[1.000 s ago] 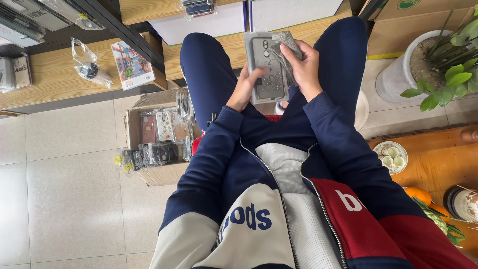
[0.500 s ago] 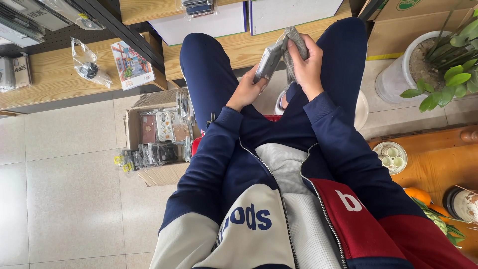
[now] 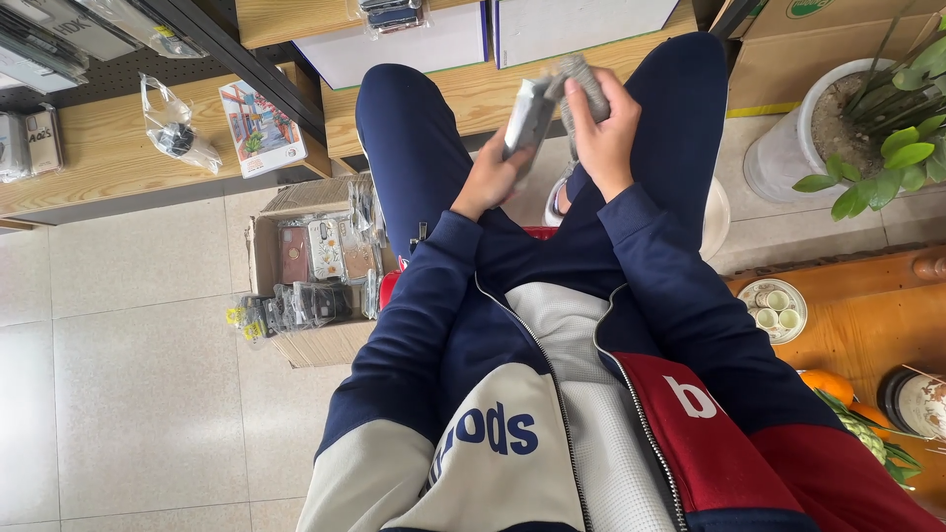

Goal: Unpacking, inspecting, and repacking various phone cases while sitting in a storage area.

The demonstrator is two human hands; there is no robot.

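Note:
I sit with my knees apart in dark blue trousers. Both hands hold a stack of grey phone cases in clear wrappers [image 3: 552, 99] above my lap. My left hand [image 3: 490, 182] grips the stack's lower end from below. My right hand [image 3: 603, 128] wraps around its upper part, thumb on the near side. The stack is turned edge-on to the camera and looks blurred.
An open cardboard box [image 3: 317, 266] full of packaged phone cases stands on the tiled floor by my left knee. Wooden shelves [image 3: 118, 158] with bagged goods run along the top. A white plant pot [image 3: 798, 148] and a wooden table with a tea set [image 3: 774, 307] are at right.
The stack has turned from lying flat and face-up to edge-on, and my right hand has shifted over its top end. My left hand has stayed under it.

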